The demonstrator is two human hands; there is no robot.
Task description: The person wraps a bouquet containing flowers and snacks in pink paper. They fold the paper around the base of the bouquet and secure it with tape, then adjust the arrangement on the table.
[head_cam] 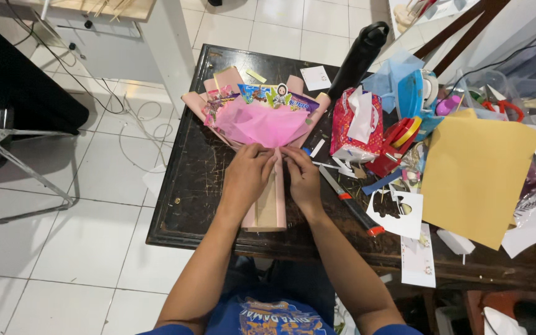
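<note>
Both hands are pinched on the neck of a snack bouquet (262, 124) lying on a dark table (187, 186). The left hand (247, 175) has its fingers curled tight on the pink wrap, just where the fan of tissue narrows into the stem. The right hand (303, 175) grips the same spot from the other side, nearly touching the left (thumbs almost meet). Just right of it lies a utility knife (352, 201), then a tissue pack (356, 127) and a yellow paper sheet (476, 177).
</note>
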